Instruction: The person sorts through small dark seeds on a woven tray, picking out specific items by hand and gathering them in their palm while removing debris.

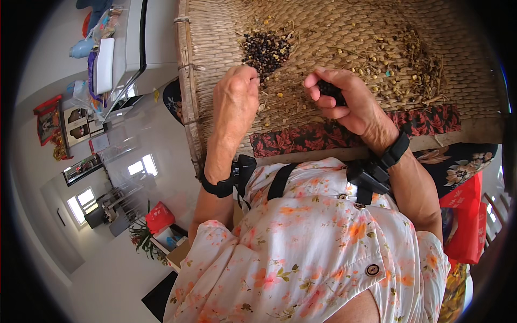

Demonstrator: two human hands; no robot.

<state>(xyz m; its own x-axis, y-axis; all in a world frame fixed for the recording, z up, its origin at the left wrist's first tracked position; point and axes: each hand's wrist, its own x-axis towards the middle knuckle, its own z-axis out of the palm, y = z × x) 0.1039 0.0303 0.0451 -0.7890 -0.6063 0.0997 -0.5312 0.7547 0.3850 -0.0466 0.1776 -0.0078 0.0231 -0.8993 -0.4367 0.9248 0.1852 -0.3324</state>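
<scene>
My left hand [236,99] is bent over the woven tray, knuckles up, at the near edge of a pile of dark beans [266,50]; its fingertips are curled under, and whether they pinch anything is hidden. To the right, my right hand [347,95] has its fingers curled around a clump of dark beans [331,92], with thumb and forefinger close together. Both hands are above the wicker winnowing tray [218,36], apart from each other. A few yellow beans [280,95] lie scattered between them.
Pale beans, husks and dry stalks [424,72] are spread at the tray's right. A red-and-black patterned cloth strip [303,139] runs along its near edge, and a bound rim [186,80] along its left. Red bags [464,226] hang at lower right.
</scene>
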